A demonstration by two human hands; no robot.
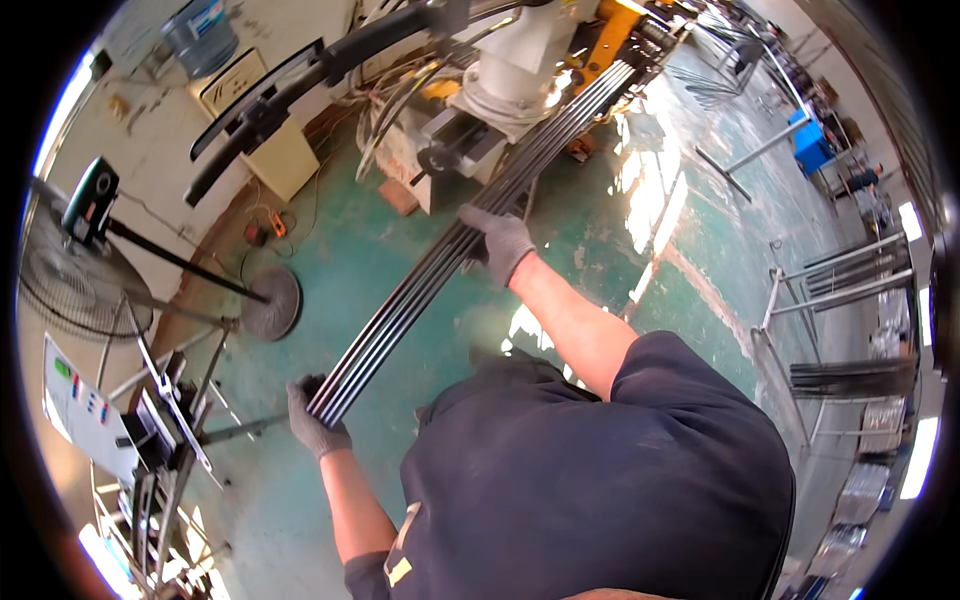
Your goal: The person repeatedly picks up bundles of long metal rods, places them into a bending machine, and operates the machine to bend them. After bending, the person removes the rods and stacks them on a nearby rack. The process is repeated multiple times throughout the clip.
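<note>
A bundle of several long metal rods [405, 300] runs diagonally across the view, from near my left side up to the machine at the top right. My left hand [318, 420], in a grey glove, is closed around the near end of the bundle. Farther along, my gloved right hand [500, 245] grips the same rods, with its thumb side on top and the other fingers partly hidden beneath. The rods' far ends reach the orange and dark machine head [610, 50], where their exact contact cannot be made out.
A white machine column [515, 70] stands ahead, with hoses and a black handlebar [330, 65] nearby. On the left are a fan [75, 270], a round black base [272, 302] and a metal stand [180, 440]. Racks with rods [850, 280] line the right.
</note>
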